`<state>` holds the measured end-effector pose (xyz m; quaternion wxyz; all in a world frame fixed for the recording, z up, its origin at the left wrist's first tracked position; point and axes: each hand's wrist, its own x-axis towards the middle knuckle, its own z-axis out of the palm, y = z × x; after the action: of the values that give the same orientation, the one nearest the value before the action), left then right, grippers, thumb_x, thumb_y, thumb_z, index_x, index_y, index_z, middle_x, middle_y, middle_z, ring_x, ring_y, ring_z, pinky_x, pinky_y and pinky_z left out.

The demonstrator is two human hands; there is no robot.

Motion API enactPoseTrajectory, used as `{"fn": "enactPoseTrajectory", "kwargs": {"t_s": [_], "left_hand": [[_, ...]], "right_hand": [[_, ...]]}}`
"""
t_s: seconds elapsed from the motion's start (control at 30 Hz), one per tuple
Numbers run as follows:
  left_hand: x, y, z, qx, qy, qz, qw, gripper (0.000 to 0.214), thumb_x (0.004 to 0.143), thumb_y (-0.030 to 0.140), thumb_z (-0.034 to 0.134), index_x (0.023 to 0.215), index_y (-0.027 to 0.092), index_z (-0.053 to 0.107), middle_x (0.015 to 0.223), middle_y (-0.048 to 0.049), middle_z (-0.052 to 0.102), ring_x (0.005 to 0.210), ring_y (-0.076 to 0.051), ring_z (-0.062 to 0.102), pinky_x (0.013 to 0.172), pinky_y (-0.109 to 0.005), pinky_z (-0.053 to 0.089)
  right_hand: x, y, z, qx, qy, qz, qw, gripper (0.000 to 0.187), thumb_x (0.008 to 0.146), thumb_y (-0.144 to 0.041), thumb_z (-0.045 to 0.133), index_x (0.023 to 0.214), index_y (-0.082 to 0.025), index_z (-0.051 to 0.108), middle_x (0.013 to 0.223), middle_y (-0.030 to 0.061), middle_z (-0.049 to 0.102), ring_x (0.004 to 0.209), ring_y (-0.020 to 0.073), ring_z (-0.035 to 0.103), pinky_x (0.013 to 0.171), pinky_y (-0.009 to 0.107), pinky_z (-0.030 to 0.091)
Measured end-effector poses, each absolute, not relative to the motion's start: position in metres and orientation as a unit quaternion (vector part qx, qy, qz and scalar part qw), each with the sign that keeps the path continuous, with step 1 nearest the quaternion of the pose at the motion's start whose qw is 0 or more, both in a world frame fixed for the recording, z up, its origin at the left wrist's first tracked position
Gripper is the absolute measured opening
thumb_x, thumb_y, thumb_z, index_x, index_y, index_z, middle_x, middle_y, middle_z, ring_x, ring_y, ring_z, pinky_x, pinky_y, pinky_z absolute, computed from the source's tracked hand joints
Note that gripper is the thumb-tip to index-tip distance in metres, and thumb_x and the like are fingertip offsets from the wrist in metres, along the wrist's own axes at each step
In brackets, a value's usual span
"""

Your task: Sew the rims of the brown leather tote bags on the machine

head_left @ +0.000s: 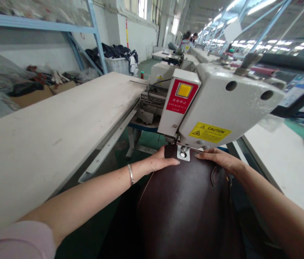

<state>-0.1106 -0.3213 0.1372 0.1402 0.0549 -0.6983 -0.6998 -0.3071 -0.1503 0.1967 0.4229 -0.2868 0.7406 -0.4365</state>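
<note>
Left hand (pixel 162 160) open, palm down, flat on the dark brown leather piece (pixel 184 212), fingertips just beside the presser foot (pixel 183 153). Not gripping. Right hand (pixel 216 158) also open and flat on the leather, on the far side of the presser foot, fingers pointing toward it. Not gripping either.

Leather sits right under the front of the sewing machine (pixel 222 104), its far edge at the presser foot, the rest running back toward the person. Light stitching (pixel 146 190) runs along its left side. Round raised patch (pixel 216 176) just below the right hand.

Machine has a red emergency stop box (pixel 180 95) with a yellow button, plus a yellow caution label (pixel 210 132). Long white desk (pixel 46 122) left of the machine, another white desk (pixel 289 165) to its right. Metal bracelet (pixel 130 174) on the left wrist, pink sleeve (pixel 17 241) at the left arm. Bin of dark cloth (pixel 116 64) beyond the left desk, co-worker (pixel 187 39) far behind the machine.
</note>
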Motion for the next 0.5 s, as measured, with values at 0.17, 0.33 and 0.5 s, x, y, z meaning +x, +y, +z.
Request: {"fn": "enactPoseTrajectory", "kwargs": {"t_s": [0.17,0.33,0.5], "left_hand": [[-0.110,-0.329,0.147,0.090,-0.710,-0.686,0.130,0.070,0.070,0.040,0.078,0.133,0.019,0.057,0.133,-0.0105,0.063,0.130,-0.034,0.051,0.113,-0.047,0.037],[-0.102,-0.325,0.152,0.103,-0.701,-0.696,0.115,0.077,0.072,0.047,0.078,0.139,0.020,0.051,0.142,-0.0110,0.057,0.135,-0.033,0.048,0.114,-0.044,0.038],[-0.081,-0.323,0.144,0.140,-0.660,-0.737,0.033,0.085,0.077,0.056,0.075,0.146,0.021,0.041,0.139,-0.0113,0.059,0.124,-0.030,0.060,0.104,-0.040,0.049]], "right_hand": [[-0.311,-0.163,0.191,-0.329,0.708,-0.505,0.369,0.039,0.059,-0.034,0.091,0.095,-0.023,0.079,0.092,0.0062,0.078,0.103,0.0291,0.070,0.096,0.038,0.053],[-0.317,-0.160,0.184,-0.364,0.698,-0.480,0.388,0.034,0.063,-0.046,0.086,0.082,-0.020,0.078,0.084,0.0054,0.076,0.098,0.0269,0.068,0.096,0.040,0.050],[-0.321,-0.157,0.176,-0.370,0.722,-0.470,0.347,0.043,0.063,-0.055,0.085,0.080,-0.017,0.076,0.072,0.0052,0.072,0.082,0.0239,0.066,0.077,0.034,0.052]]}}
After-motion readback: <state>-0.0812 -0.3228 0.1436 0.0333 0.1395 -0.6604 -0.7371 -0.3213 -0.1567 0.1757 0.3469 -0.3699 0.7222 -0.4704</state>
